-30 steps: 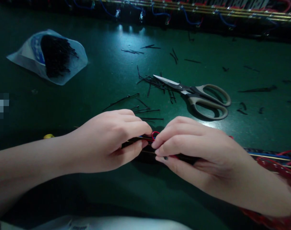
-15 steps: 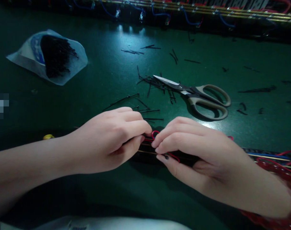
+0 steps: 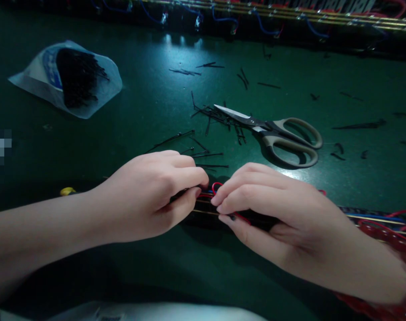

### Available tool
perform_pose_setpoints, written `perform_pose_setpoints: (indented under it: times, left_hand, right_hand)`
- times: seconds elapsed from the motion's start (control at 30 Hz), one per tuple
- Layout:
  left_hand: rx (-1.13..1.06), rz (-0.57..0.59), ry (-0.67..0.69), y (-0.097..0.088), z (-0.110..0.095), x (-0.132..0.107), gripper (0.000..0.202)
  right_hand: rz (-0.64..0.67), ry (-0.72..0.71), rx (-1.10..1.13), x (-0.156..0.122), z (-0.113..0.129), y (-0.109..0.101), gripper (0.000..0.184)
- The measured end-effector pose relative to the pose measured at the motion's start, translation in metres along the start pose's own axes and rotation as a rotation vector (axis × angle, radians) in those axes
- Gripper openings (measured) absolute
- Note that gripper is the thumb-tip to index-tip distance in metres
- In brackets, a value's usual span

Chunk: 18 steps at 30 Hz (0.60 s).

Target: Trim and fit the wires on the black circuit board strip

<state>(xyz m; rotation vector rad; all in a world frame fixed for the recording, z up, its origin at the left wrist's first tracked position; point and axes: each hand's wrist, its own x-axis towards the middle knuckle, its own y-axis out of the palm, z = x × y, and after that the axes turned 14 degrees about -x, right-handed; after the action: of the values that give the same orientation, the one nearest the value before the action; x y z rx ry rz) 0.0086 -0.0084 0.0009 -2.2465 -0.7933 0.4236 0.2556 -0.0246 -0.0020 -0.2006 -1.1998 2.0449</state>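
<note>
Both hands work close together over a dark assembly with metal strips and thin wires. My left hand has its thumb and index finger pinched together beside the wires. Whatever lies in that pinch is hidden by the fingers. A red wire loops up between the two hands. My right hand closes its fingertips around this wire, which shows again below the thumb. By the right thumb tip sits a small black nub, too small to name.
Grey-handled scissors lie on the green table among loose black cable ties. A clear bag of black ties stands at the left. Another wired assembly runs along the back. Something yellow shows beyond the left forearm.
My left hand has shifted slightly to the left, widening the gap to the right hand. The right hand stays in place.
</note>
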Motion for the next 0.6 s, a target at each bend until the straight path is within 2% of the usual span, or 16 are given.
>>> perform_pose_setpoints:
  times: [0.1, 0.6]
  left_hand:
    - [0.004, -0.019, 0.03, 0.0005, -0.0006, 0.0009, 0.031]
    - [0.01, -0.038, -0.004, 0.001, -0.0008, 0.0009, 0.028]
  right_hand:
    - [0.003, 0.002, 0.0, -0.0014, -0.0005, 0.0008, 0.013]
    - [-0.004, -0.009, 0.006, -0.0029, -0.0018, 0.0032, 0.013]
